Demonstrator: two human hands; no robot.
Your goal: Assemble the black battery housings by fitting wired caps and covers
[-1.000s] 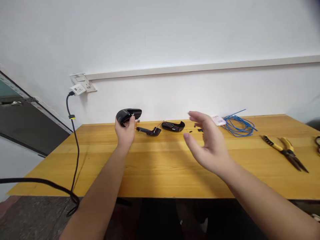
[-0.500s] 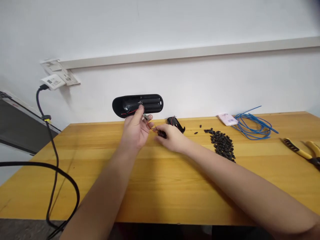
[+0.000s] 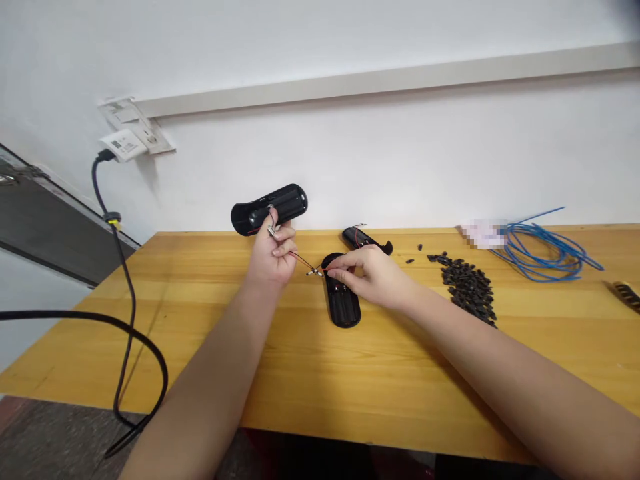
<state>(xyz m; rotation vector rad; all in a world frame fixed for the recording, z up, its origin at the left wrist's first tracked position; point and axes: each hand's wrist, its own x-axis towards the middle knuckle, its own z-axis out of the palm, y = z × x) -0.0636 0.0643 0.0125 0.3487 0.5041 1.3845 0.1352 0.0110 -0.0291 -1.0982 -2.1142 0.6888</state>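
Observation:
My left hand [image 3: 274,259], raised above the table near the wall, grips a black plastic battery housing [image 3: 286,203] with its fingers closed. A small metallic part [image 3: 273,231] shows by my left fingers. Thin dark and red wires [image 3: 303,259] run from there toward my right hand [image 3: 373,275]. The right thumb and forefinger pinch a thin red wire beside a little cluster of pale wire ends [image 3: 314,272]. Partly under those fingers, a second black battery housing [image 3: 345,308] lies on the table, its slots facing up. Behind it lies a third black housing [image 3: 361,238] with a red wire.
Right of my hand lies a heap of small black pieces [image 3: 470,290]. Farther right are a blue wire coil [image 3: 547,250], a blurred pale packet [image 3: 483,235] and a yellow-black tool handle [image 3: 627,295]. A black cable [image 3: 131,280] hangs at the left from a white plug [image 3: 125,145].
The second housing now lies uncovered on the table, where my right hand was. My right hand has shifted right and pinches a wire. The left-hand housing has tilted, and the view has shifted.

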